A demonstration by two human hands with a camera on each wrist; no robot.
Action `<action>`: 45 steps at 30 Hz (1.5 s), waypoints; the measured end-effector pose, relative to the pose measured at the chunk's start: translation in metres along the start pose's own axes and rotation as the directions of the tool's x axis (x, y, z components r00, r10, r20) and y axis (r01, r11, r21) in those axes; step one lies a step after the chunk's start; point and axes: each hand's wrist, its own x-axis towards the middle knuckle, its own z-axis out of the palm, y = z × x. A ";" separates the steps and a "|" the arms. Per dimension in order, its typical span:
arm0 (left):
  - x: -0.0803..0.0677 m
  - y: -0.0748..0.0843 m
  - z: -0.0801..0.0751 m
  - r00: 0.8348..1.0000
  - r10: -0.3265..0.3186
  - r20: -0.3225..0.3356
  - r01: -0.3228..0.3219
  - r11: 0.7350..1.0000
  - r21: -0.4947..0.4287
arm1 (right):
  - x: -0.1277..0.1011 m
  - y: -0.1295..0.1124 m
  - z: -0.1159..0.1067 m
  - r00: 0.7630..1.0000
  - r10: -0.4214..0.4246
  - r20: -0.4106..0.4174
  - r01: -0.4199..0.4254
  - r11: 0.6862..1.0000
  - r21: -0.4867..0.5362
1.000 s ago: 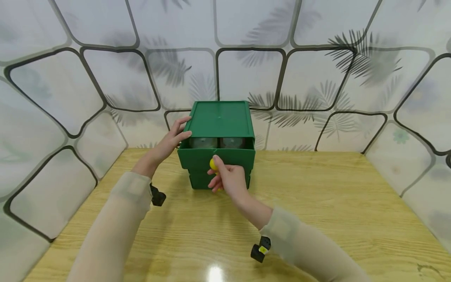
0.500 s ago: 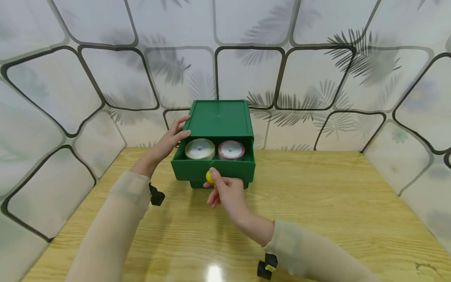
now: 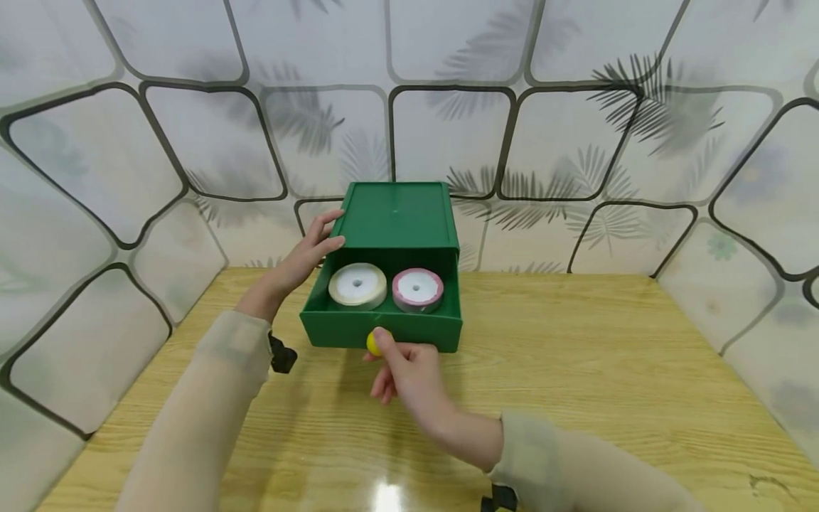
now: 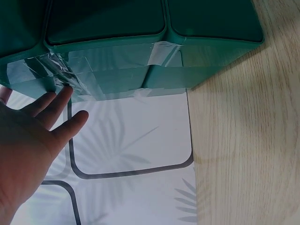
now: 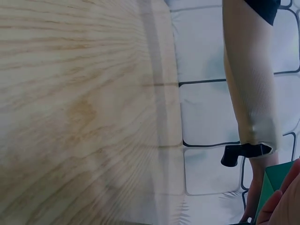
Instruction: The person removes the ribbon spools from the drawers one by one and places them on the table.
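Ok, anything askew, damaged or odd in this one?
Two oddities: crinkled clear tape along the side of the green drawer box, perhaps a makeshift fix, and a dark curved mark on the wooden tabletop, near right. Both ribbon spools lie flat in the drawer.

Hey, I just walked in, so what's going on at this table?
A person has a green box with its drawer standing open. The right hand pinches the drawer's yellow knob, while the left hand touches the box's left side. Two spools lie in the drawer: a cream one and, to its right, a pink one.
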 end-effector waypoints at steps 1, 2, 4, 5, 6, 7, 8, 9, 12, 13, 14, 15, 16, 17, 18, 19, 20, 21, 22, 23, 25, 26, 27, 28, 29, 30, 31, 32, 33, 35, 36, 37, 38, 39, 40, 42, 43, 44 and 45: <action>0.000 0.000 0.000 1.000 0.001 -0.001 -0.001 1.000 0.003 | -0.001 0.001 0.000 1.000 0.000 0.003 0.000 1.000 -0.003; 0.000 0.000 0.000 1.000 0.002 -0.001 -0.002 1.000 0.005 | -0.003 0.001 0.001 1.000 0.000 0.004 0.000 1.000 0.000; 0.000 0.000 0.000 1.000 0.001 -0.001 -0.001 1.000 0.008 | -0.005 0.002 0.001 1.000 -0.005 0.006 0.005 1.000 0.002; 0.001 0.000 0.000 1.000 0.000 -0.002 0.000 1.000 0.008 | -0.005 0.003 0.001 1.000 -0.006 0.005 0.006 1.000 0.005; 0.001 0.000 0.000 1.000 -0.002 -0.002 0.002 1.000 0.009 | -0.006 0.003 0.001 1.000 -0.007 0.005 0.007 1.000 0.011; 0.000 0.000 0.000 1.000 -0.003 -0.002 0.003 1.000 0.009 | -0.006 0.004 0.001 1.000 -0.011 0.005 0.011 1.000 0.015; 0.000 0.000 0.000 1.000 -0.004 -0.002 0.004 1.000 0.009 | -0.006 0.005 0.001 1.000 -0.011 0.006 0.011 1.000 0.022; 0.000 0.000 0.000 1.000 -0.003 -0.001 0.003 1.000 0.008 | -0.006 0.005 0.001 1.000 -0.009 0.006 0.009 1.000 0.026; 0.000 0.000 0.001 1.000 0.001 0.001 -0.001 1.000 0.005 | -0.008 0.005 0.001 1.000 0.005 0.012 -0.005 0.999 0.038; 0.000 -0.001 0.001 1.000 0.002 0.001 -0.002 1.000 0.006 | -0.009 0.005 0.001 1.000 0.008 0.014 -0.009 0.999 0.039; 0.000 0.000 0.001 1.000 0.003 0.000 -0.003 1.000 0.007 | -0.009 0.005 0.001 1.000 0.010 0.016 -0.011 0.999 0.041; 0.000 -0.001 0.001 1.000 0.005 0.000 -0.005 1.000 0.008 | -0.009 0.005 0.000 1.000 0.010 0.016 -0.011 0.999 0.042; 0.000 0.000 0.001 1.000 0.005 -0.001 -0.005 1.000 0.009 | -0.010 0.005 0.000 1.000 0.009 0.017 -0.009 0.999 0.042; 0.001 0.000 0.001 1.000 0.006 -0.002 -0.006 1.000 0.010 | -0.011 0.005 0.000 1.000 0.008 0.017 -0.008 0.999 0.040; 0.001 0.000 0.001 1.000 0.005 -0.003 -0.005 1.000 0.012 | -0.011 0.005 0.000 1.000 0.006 0.016 -0.007 0.999 0.038; 0.001 0.000 0.001 1.000 0.005 -0.003 -0.005 1.000 0.012 | -0.012 0.005 0.000 1.000 0.004 0.015 -0.004 0.999 0.036; 0.001 0.000 0.001 1.000 0.007 -0.003 -0.007 1.000 0.012 | -0.012 0.005 0.000 1.000 0.000 0.015 -0.001 0.999 0.034; 0.001 0.000 0.001 1.000 0.007 -0.002 -0.007 1.000 0.012 | -0.012 0.005 -0.001 1.000 -0.001 0.015 0.001 0.999 0.032; 0.001 0.000 0.001 1.000 0.007 -0.002 -0.007 1.000 0.012 | -0.012 0.006 -0.001 1.000 -0.002 0.016 0.002 1.000 0.029; 0.001 0.000 0.001 1.000 0.008 -0.002 -0.007 1.000 0.012 | -0.012 0.006 -0.001 1.000 -0.003 0.018 0.003 1.000 0.029; 0.000 0.000 0.001 1.000 0.008 0.000 -0.008 1.000 0.015 | -0.012 0.007 -0.002 1.000 -0.005 0.022 0.005 1.000 0.029; 0.000 0.000 0.001 1.000 0.009 0.001 -0.009 1.000 0.015 | -0.013 0.007 -0.002 1.000 -0.005 0.025 0.005 1.000 0.030; 0.000 0.000 0.001 1.000 0.009 0.001 -0.009 1.000 0.015 | -0.013 0.007 -0.002 1.000 -0.002 0.028 0.001 0.999 0.033; 0.000 0.000 0.001 1.000 0.008 0.001 -0.008 1.000 0.015 | -0.013 0.007 -0.003 0.999 0.001 0.032 -0.002 0.999 0.035; 0.000 0.000 0.001 1.000 0.007 0.001 -0.007 1.000 0.015 | -0.013 0.007 -0.003 0.999 0.005 0.036 -0.006 0.999 0.038; -0.001 0.000 0.001 1.000 0.007 0.001 -0.007 1.000 0.014 | -0.014 0.007 -0.003 0.999 0.009 0.041 -0.010 0.999 0.041; -0.001 0.000 0.001 1.000 0.007 0.001 -0.007 1.000 0.014 | -0.014 0.007 -0.004 0.999 0.011 0.045 -0.013 0.999 0.044; -0.001 -0.001 0.001 1.000 0.006 0.001 -0.006 1.000 0.013 | -0.014 0.007 -0.005 0.999 0.014 0.049 -0.016 0.999 0.047; -0.001 0.000 0.001 1.000 0.002 0.000 -0.002 1.000 0.013 | -0.014 0.007 -0.006 0.999 0.015 0.052 -0.018 0.999 0.049; -0.001 0.000 0.002 1.000 -0.002 0.000 0.002 1.000 0.013 | -0.015 0.008 -0.009 0.998 0.017 0.057 -0.019 0.999 0.048; -0.001 0.000 0.002 1.000 -0.002 0.000 0.002 1.000 0.013 | -0.015 0.008 -0.011 0.998 0.016 0.056 -0.019 0.999 0.046; -0.001 0.001 0.002 1.000 -0.003 0.000 0.003 1.000 0.013 | -0.016 0.009 -0.013 0.998 0.013 0.057 -0.016 0.999 0.041; -0.001 0.001 0.002 1.000 -0.004 0.001 0.004 1.000 0.014 | -0.016 0.009 -0.016 0.998 0.015 0.058 -0.017 0.999 0.034; -0.001 0.001 0.002 1.000 -0.006 0.002 0.006 1.000 0.014 | -0.017 0.009 -0.018 0.998 0.016 0.058 -0.017 1.000 0.025; -0.001 0.001 0.002 1.000 -0.007 0.003 0.007 1.000 0.015 | -0.018 0.008 -0.021 0.998 0.017 0.055 -0.018 1.000 0.015; -0.001 0.000 0.001 1.000 -0.009 0.005 0.009 1.000 0.013 | -0.020 0.008 -0.028 0.999 0.021 0.050 -0.021 1.000 -0.008; -0.001 0.000 0.001 1.000 -0.011 0.005 0.011 1.000 0.013 | -0.021 0.007 -0.031 0.999 0.021 0.050 -0.020 1.000 -0.021; 0.000 0.000 0.001 1.000 -0.012 0.004 0.012 1.000 0.012 | -0.022 0.007 -0.035 0.999 0.023 0.048 -0.022 0.999 -0.031; 0.000 -0.001 0.001 1.000 -0.014 0.002 0.014 1.000 0.010 | -0.023 0.007 -0.038 0.999 0.023 0.048 -0.021 0.999 -0.042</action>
